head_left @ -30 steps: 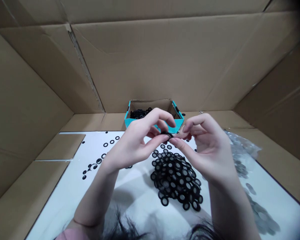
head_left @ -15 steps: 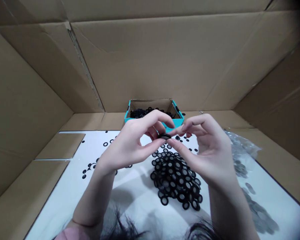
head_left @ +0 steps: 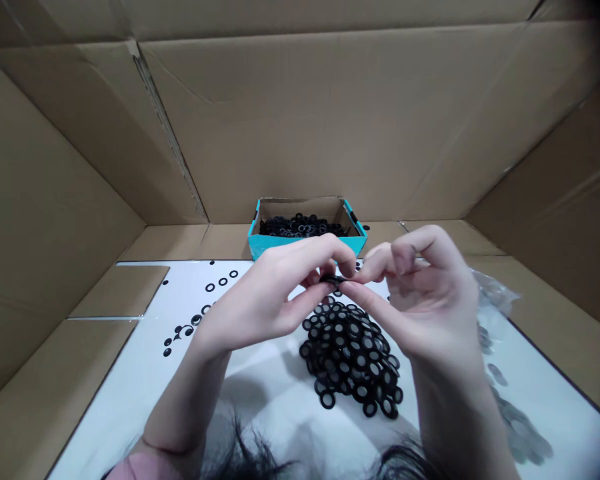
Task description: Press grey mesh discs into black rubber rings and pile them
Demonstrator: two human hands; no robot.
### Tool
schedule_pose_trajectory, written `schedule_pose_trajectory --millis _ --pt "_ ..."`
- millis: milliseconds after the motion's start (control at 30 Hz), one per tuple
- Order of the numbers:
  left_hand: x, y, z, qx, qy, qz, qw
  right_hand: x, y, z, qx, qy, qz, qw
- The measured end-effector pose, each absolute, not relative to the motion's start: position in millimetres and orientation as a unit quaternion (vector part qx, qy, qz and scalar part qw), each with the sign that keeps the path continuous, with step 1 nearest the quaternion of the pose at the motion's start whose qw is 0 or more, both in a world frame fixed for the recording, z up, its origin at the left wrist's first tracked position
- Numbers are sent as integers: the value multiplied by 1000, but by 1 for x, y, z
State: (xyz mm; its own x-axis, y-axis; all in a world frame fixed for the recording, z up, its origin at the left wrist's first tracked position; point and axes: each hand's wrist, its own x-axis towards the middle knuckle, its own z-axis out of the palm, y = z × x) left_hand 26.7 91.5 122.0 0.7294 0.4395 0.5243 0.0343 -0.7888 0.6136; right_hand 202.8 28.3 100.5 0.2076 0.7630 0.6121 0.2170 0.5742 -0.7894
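Note:
Between the fingertips of both hands is a small black ring (head_left: 333, 280), held nearly edge-on above the white table. My left hand (head_left: 285, 287) pinches it from the left with thumb and fingers. From the right, the thumb and index finger of my right hand (head_left: 420, 293) close on its other edge, while the other fingers curl above. Whether a disc sits in the ring is hidden by the fingers. Just below the hands lies a heap of black rings with pale grey centres (head_left: 353, 360).
A turquoise-edged box (head_left: 307, 247) of black rings stands at the back against cardboard walls (head_left: 300, 120). Loose black rings (head_left: 210, 287) lie on the left of the white table (head_left: 130, 373). Flat grey discs (head_left: 523, 427) and a clear plastic bag (head_left: 497, 293) are at the right.
Both hands have dropped slightly, and my right hand has shifted a little rightward with its fingers curled more. The ring stays between the fingertips, now lower.

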Motion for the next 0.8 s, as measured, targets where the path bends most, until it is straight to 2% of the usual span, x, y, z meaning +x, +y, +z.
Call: schedule_pose_trajectory --millis 267,800 --pt "31 94 122 831 142 445 302 204 28 101 -470 -622 151 607" --pt "27 92 121 883 143 361 265 201 28 101 -444 -613 160 634"
